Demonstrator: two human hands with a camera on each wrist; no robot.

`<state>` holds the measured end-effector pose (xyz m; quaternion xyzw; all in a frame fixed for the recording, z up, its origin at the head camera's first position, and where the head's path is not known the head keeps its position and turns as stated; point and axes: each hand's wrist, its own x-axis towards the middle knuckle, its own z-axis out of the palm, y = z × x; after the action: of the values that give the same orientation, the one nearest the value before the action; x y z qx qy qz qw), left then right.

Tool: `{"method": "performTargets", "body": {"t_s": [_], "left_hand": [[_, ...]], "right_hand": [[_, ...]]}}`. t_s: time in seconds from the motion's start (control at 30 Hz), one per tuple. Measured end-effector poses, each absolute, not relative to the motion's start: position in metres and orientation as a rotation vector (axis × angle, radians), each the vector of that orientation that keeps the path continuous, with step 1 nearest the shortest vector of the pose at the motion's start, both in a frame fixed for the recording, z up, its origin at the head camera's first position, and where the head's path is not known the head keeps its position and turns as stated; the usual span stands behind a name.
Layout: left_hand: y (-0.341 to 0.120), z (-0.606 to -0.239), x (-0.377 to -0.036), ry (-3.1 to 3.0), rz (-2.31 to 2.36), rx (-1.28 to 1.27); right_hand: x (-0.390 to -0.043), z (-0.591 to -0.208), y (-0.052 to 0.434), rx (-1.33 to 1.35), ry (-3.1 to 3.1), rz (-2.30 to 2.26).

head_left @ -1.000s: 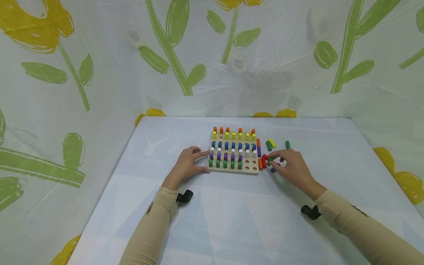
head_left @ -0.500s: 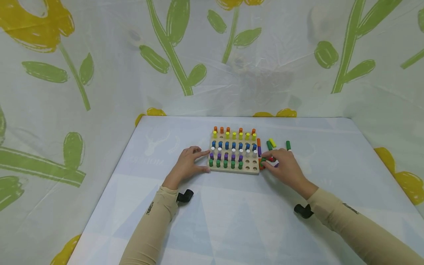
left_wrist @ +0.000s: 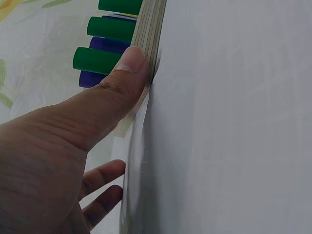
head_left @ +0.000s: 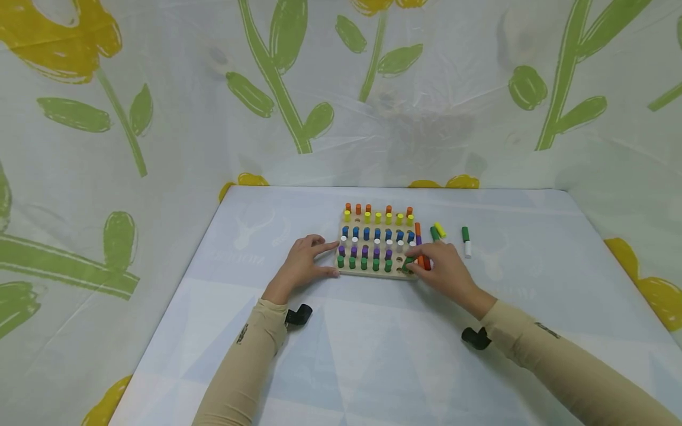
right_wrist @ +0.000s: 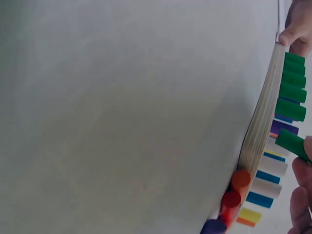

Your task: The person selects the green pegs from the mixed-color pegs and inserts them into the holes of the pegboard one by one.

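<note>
A wooden pegboard [head_left: 375,273] carries rows of orange, yellow, blue, white, purple and green pegs standing upright. My right hand [head_left: 447,275] pinches a green peg [right_wrist: 290,142] between thumb and fingers, right over the holes at the board's front right corner. In the right wrist view this peg tilts beside the front green row [right_wrist: 291,108]. At the board's left side, my left hand [head_left: 299,263] rests with an extended index finger at the edge and its thumb [left_wrist: 127,68] against the front corner, close to the green pegs [left_wrist: 97,59].
Against the board's right side lie orange [right_wrist: 241,180], red [right_wrist: 231,201] and purple [head_left: 418,238] pegs. Farther right on the table [head_left: 351,355] are loose green [head_left: 435,233] and yellow [head_left: 439,229] pegs, plus another green one [head_left: 465,233] end to end with a white one [head_left: 467,249].
My right hand has moved left from the loose pegs to the board's front right corner, carrying the green peg. My left hand has stayed at the board's left edge.
</note>
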<state>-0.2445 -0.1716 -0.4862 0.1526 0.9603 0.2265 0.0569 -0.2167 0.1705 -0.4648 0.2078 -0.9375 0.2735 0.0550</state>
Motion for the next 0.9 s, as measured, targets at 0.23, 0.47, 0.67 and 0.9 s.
{"method": "performTargets", "body": {"t_s": [0.23, 0.47, 0.67, 0.9], "left_hand": [[-0.1717, -0.4884, -0.2456, 2.913, 0.687, 0.461], [-0.1716, -0.4877, -0.2455, 2.916, 0.681, 0.46], [-0.1706, -0.4862, -0.2451, 2.908, 0.687, 0.445], [-0.1707, -0.4848, -0.2447, 2.898, 0.678, 0.423]], "right_hand": [[-0.2171, -0.4676, 0.165, 0.671, -2.85, 0.838], [-0.2169, -0.4681, 0.1623, 0.69, -2.839, 0.83], [-0.2168, -0.468, 0.1622, 0.682, -2.861, 0.821], [-0.2153, -0.4673, 0.1673, 0.662, -2.89, 0.771]]}}
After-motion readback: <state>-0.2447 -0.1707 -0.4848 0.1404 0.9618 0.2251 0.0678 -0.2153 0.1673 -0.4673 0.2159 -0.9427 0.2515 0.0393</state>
